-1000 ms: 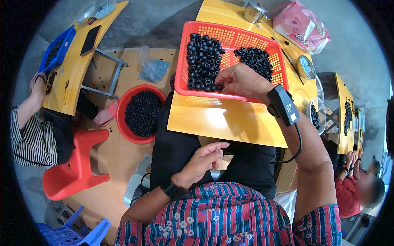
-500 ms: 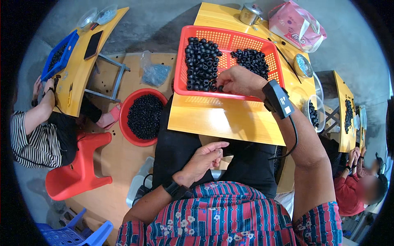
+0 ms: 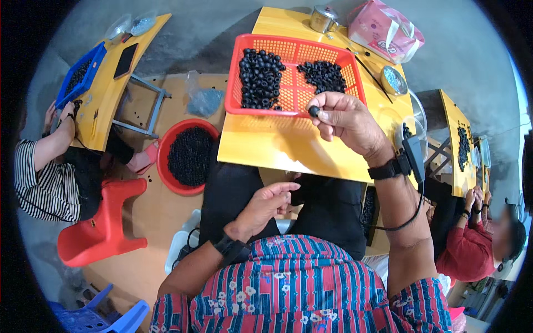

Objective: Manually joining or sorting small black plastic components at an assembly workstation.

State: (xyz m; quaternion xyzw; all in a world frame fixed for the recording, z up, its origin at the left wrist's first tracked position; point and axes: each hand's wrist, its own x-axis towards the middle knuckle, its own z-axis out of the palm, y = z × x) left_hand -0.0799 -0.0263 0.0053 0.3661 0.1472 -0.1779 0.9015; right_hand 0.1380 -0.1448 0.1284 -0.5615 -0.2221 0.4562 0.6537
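Note:
Above the near rim of the red plastic basket [image 3: 294, 114], my right hand [image 3: 352, 125] pinches a small round black bead-like piece [image 3: 314, 111] between thumb and fingertips. Inside the basket lie two groups of black pieces: a heap of round ones [image 3: 261, 80] on the left and a heap of short tube-like ones [image 3: 325, 77] on the right. My left hand [image 3: 261, 211] hovers over my lap, below the table edge. Its index finger reaches forward against the thumb and its other fingers are curled; whatever it holds, if anything, is hidden.
Left of my legs, a red basin [image 3: 161, 166] full of black pieces stands on the floor beside a clear bag [image 3: 205, 102]. On my yellow table [image 3: 266, 147] are a metal cup [image 3: 323, 19], a pink bag [image 3: 386, 33] and bowls [image 3: 394, 80]. Co-workers sit at both sides.
My right hand has come out of the basket toward me and to the right, lifting one black piece. My left hand stays over my lap. The whole view has shifted slightly.

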